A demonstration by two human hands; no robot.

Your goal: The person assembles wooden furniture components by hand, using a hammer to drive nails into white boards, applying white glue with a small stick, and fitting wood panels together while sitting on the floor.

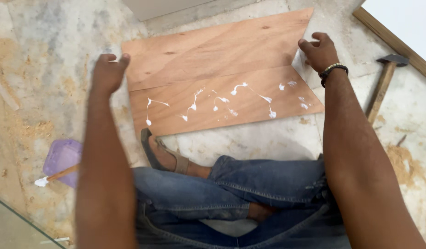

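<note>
I see left hand (108, 69) and right hand (318, 50) spread, gripping upper board (213, 50); it may smear glue (213, 102) mid-frame.

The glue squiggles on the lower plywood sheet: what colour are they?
White, against the reddish-brown lower plywood sheet; the glue squiggles show clearly in the head view.
</note>
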